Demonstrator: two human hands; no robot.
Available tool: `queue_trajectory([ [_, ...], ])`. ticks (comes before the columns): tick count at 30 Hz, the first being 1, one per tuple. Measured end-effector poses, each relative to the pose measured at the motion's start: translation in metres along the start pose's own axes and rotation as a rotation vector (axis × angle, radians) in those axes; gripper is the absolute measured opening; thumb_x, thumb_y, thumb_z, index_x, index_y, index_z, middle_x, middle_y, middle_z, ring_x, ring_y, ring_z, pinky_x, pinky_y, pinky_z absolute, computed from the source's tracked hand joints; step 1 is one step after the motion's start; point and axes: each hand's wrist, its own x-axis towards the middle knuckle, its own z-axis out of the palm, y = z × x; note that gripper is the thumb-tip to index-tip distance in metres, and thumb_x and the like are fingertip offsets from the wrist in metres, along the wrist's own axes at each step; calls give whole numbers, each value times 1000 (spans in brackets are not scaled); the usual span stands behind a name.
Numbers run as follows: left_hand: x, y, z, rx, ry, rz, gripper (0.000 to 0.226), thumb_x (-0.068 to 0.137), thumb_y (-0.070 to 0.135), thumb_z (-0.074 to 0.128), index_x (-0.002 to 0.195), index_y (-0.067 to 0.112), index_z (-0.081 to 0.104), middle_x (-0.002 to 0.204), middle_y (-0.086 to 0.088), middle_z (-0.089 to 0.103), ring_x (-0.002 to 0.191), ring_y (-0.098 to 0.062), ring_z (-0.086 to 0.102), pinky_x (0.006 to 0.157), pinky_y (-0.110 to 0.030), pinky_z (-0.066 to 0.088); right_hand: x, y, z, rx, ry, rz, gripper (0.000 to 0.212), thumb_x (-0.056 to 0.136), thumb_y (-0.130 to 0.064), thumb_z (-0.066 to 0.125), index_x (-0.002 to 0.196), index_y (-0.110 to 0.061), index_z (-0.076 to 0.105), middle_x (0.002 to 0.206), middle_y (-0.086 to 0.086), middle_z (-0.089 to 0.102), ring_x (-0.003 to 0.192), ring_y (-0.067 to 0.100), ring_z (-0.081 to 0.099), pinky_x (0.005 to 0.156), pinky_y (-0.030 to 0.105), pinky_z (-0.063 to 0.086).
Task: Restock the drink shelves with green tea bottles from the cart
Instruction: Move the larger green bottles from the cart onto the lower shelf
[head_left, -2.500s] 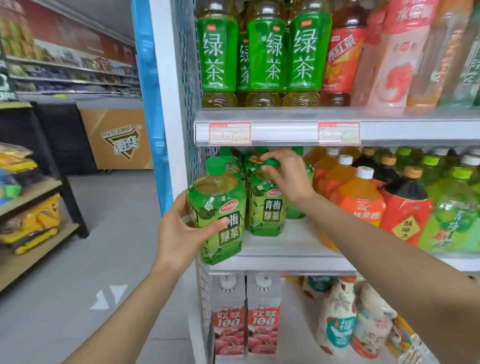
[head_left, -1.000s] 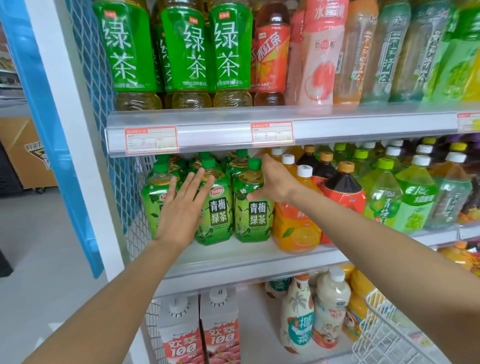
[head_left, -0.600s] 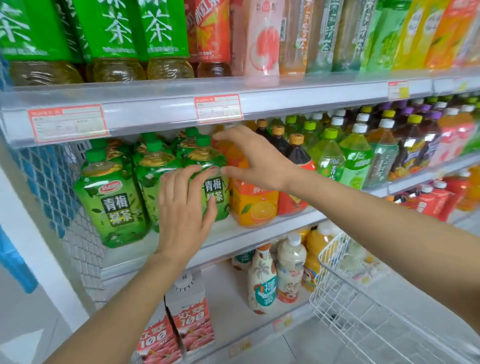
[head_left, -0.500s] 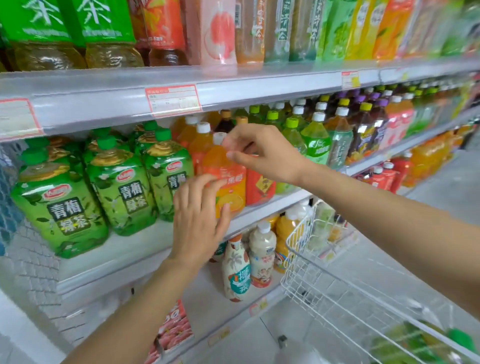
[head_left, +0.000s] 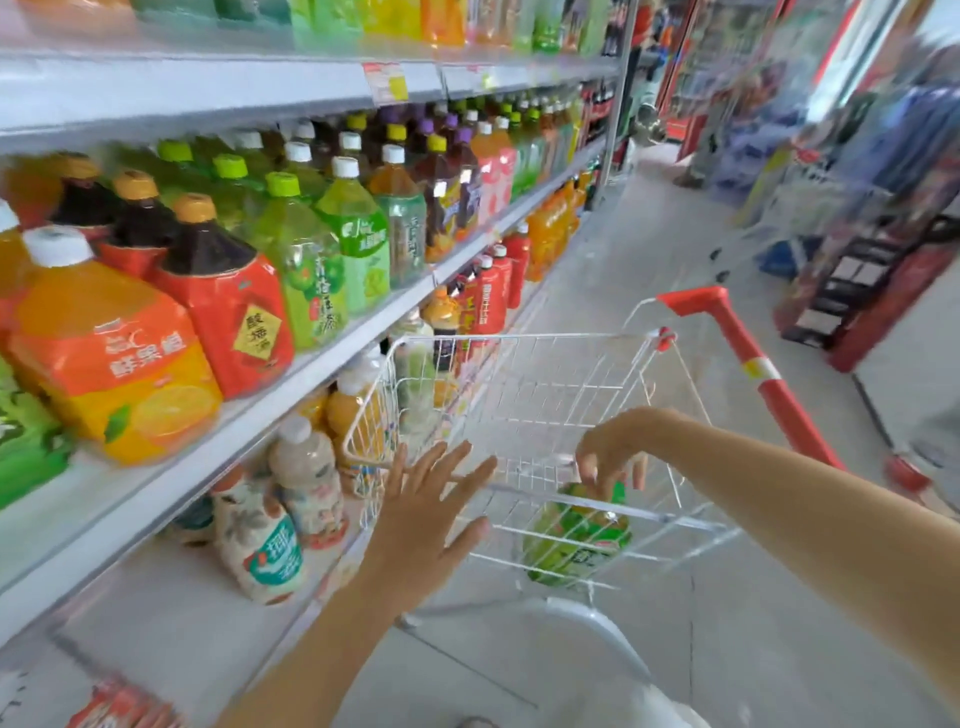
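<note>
1. Right hand (head_left: 612, 453) has come off the shelf and now reaches down into the cart (head_left: 524, 340), fingers curled over the cap end of a green tea bottle (head_left: 576, 535). I cannot tell whether the fingers have closed on it or only touch it.
2. Left hand (head_left: 431, 514) has also left the shelf; it hovers flat and wide open with the fingers spread, holding nothing, just beside the cart's near left corner.
3. A moment ago both of my hands were squaring up green tea bottles on the middle shelf (head_left: 332, 348) at its far left end. My view has since swung right, so only a sliver of green label (head_left: 23, 441) shows at the left edge.
4. That tells me the last bottle is placed and I am in the fetch step again.
5. The bottle lies on its side on the cart floor, near right corner, seen through the wire. It looks like the only one left in there, though the far part of the basket is blurred.
6. Next I would take it by the neck, lift it clear of the rim, and carry it back left to the green tea row.
</note>
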Motion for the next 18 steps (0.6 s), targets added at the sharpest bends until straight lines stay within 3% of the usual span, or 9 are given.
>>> queue_trajectory([
  [4,0,1,3,-20,30,7,51,100,55,23,149,42,25,153,7,35,144,-17,26,118,-53,6,1,8,14,67,14,2,33,78,2,74,102,-10,54,110,18,56,56,19,66,48,23,57],
  [7,0,0,4,-43,41,5,50,100,55,20,149,44,24,153,8,35,145,-16,23,118,-53,7,2,10,12,128,44,-34,32,77,4,73,101,-7,57,116,26,60,68,28,68,58,29,61],
  [10,-1,-1,3,-43,28,11,50,100,55,20,149,46,20,155,9,31,147,-14,19,119,-52,5,-1,6,6,187,122,-110,30,79,-3,75,102,-9,58,113,28,65,71,24,68,69,30,61],
  [13,0,-3,1,-75,25,29,49,100,54,24,149,47,19,156,11,28,148,-12,16,119,-52,4,-11,-2,-7,224,212,-171,32,77,-7,77,104,-10,61,112,22,65,81,27,68,61,21,58],
  [18,1,-2,-6,-129,20,15,55,96,64,14,149,47,19,158,16,20,148,-4,4,120,-46,-5,-52,-17,-36,214,378,-256,23,80,-23,75,100,-20,63,106,9,67,82,17,66,64,19,48],
])
